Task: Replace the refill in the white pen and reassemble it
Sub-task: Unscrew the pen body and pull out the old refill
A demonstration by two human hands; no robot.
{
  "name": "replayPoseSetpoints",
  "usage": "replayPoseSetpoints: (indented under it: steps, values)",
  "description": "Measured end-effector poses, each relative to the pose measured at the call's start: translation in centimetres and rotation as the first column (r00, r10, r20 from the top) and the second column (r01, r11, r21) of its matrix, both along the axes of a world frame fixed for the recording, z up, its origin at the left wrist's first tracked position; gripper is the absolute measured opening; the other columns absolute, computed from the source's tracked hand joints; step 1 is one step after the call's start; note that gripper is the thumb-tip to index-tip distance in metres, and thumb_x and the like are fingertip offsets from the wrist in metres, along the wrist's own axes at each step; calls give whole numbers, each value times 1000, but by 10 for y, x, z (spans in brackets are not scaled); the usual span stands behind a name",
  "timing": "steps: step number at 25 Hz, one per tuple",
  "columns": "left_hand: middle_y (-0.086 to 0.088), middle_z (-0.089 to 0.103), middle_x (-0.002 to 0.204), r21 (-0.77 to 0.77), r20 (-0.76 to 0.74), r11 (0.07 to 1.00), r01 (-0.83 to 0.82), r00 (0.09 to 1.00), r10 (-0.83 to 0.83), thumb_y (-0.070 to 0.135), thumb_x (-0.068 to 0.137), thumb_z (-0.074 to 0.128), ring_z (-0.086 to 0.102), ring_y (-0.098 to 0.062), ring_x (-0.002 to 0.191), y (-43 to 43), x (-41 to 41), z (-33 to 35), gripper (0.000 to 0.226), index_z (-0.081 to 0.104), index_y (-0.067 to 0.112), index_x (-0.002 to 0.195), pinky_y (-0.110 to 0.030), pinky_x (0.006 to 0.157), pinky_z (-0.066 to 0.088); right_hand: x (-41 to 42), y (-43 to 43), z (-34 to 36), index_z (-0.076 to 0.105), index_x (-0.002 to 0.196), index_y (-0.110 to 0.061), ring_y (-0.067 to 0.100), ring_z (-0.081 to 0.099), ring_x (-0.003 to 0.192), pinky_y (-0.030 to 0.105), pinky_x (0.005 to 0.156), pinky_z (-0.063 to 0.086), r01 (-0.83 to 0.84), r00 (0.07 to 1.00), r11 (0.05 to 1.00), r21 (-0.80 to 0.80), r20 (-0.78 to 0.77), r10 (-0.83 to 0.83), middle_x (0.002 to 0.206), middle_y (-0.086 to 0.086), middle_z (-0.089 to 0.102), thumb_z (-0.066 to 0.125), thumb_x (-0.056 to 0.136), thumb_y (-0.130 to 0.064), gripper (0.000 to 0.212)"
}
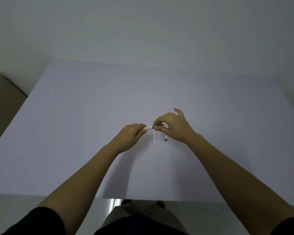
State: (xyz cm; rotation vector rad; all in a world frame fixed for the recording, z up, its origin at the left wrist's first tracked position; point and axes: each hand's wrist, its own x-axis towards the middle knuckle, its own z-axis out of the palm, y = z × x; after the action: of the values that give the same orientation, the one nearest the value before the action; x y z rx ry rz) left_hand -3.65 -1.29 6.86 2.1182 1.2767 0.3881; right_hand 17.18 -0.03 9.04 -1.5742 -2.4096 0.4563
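My left hand (131,135) grips the white pen barrel (148,128), held level above the table. At the barrel's right end my right hand (172,126) pinches the dark pointed tip section (159,125). Below the hands a thin white refill (154,136) lies on the table, pointing toward me. A short white pen part with a dark end (165,137) lies just right of it, partly hidden under my right hand. Whether the tip is screwed onto the barrel or apart from it I cannot tell.
The pale lilac table (92,133) spans most of the view, with a white wall behind. A beige box (2,102) stands off the table's left edge. The near table edge runs just above my lap.
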Motion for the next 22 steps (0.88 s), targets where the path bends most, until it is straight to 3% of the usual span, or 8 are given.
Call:
replayPoseSetpoints:
  steps: [3,6,7,10,14,17,19,22]
  values:
    - [-1,50,67,-3,30,1000,-21,999,21,31,98,37,43,-18,61,-1,0,0,28,53,11,87,-28,57,34,0,-2,-1,61,110,-28,9,57,103,44,113,12,49,995,998,-33,-83,-51,108,-11,67,59,84,-46,32]
    - [-2,51,70,14,12,1000,-8,1000,7,30,98,37,44,-19,63,-1,0,-1,27,55,11,90,-29,59,34,2,0,1,69,97,-26,6,57,72,45,113,19,74,996,992,-102,-46,-79,92,-8,73,46,93,-43,29]
    - [-2,51,71,17,5,1000,-4,1000,4,30,98,37,44,-19,63,-2,-1,-1,28,55,11,90,-29,59,34,2,0,1,70,93,-25,7,57,72,45,111,24,50,997,992,-112,-59,-57,89,-8,73,49,93,-40,26]
    - [-4,52,71,16,15,1000,-6,1000,5,29,98,38,44,-20,63,-2,0,-2,29,55,9,90,-29,58,34,2,-2,2,66,94,-22,7,60,87,34,93,43,-14,976,995,-96,-219,-8,94,-9,68,66,83,-32,16]
    - [0,50,70,21,29,1000,-4,1000,4,29,99,38,43,-18,63,-2,1,-2,26,55,11,90,-28,57,34,2,-5,2,69,99,-24,11,66,83,22,76,43,36,976,990,-136,-208,-64,90,-9,73,60,86,-39,22]
    - [3,50,71,19,32,1000,-23,999,22,30,99,37,44,-16,63,-3,0,-4,25,55,13,92,-26,56,33,2,-5,2,67,102,-23,6,61,88,24,83,46,2,961,992,-125,-274,-36,97,-9,69,69,81,-29,22]
    - [5,49,70,18,46,999,-33,998,32,31,99,37,44,-13,62,-3,-1,-5,25,55,15,93,-25,56,34,2,-6,3,63,109,-27,3,58,90,23,81,45,61,960,983,-174,-259,-106,101,-14,65,66,79,-43,34]
    - [7,47,67,21,41,999,-28,999,27,32,98,37,43,-12,61,-4,-1,-6,24,54,16,90,-25,55,33,5,-3,3,68,82,-29,3,58,64,27,61,43,136,967,957,-257,-174,-184,76,-14,70,49,89,-50,29]
